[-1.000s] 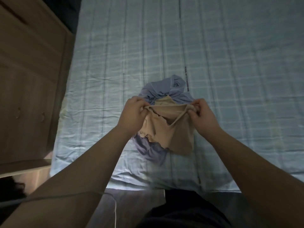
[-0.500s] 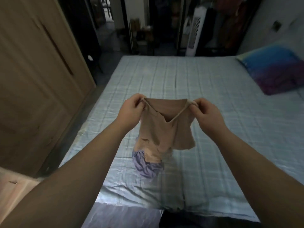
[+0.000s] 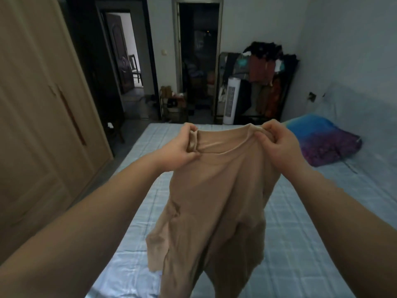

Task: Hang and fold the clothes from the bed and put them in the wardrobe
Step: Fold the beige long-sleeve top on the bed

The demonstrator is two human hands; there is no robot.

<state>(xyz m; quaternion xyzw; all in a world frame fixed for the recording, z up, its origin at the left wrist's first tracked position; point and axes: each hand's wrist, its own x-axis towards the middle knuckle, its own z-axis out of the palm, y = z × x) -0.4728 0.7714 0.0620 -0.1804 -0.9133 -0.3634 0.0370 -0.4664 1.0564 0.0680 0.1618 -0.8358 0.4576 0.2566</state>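
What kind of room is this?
Most likely a bedroom at home: a bed with a pillow, a wooden wardrobe beside it, and a rack of clothes in the far corner. The left hand and right hand hold up a tan shirt.

A home bedroom: a bed [image 3: 300, 222] with a checked blue sheet and a pillow [image 3: 326, 143], a wooden wardrobe [image 3: 38, 125] beside it, a loaded clothes rack [image 3: 264, 82], doorways beyond.

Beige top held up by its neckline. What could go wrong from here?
Left hand and right hand pinch only the neckline of the beige top; that narrow grip may slip or stretch it.
Its lower part hangs crumpled, so folding may trap creases.
The wardrobe doors look shut, both hands busy.
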